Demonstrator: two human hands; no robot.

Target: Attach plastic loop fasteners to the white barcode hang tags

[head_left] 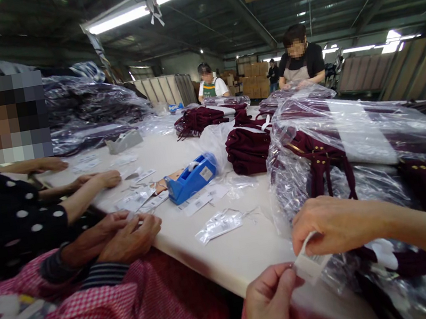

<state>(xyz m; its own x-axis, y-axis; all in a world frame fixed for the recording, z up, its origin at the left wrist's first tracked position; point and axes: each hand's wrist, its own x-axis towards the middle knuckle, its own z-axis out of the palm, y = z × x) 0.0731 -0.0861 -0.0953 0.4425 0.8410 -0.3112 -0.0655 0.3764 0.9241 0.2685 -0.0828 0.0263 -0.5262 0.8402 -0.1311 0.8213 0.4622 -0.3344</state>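
Observation:
At the table's near edge, my left hand (pixel 271 301) pinches the corner of a small white tag (pixel 310 268) between thumb and forefinger. Above it and to the right, my right hand (pixel 334 224) has its fingers closed on the tag's upper end. The tag hangs tilted between the two hands. Just beyond, a clear packet with printed labels (pixel 220 225) lies on the white table (pixel 194 243). Maroon garments in clear plastic (pixel 357 126) are piled beside my right forearm.
A blue tape dispenser (pixel 192 178) stands mid-table, with labels around it and a grey dispenser (pixel 124 141) farther back. Folded maroon garments (pixel 249 148) lie behind. Co-workers' hands (pixel 128 235) work at the left edge; other people stand across the table.

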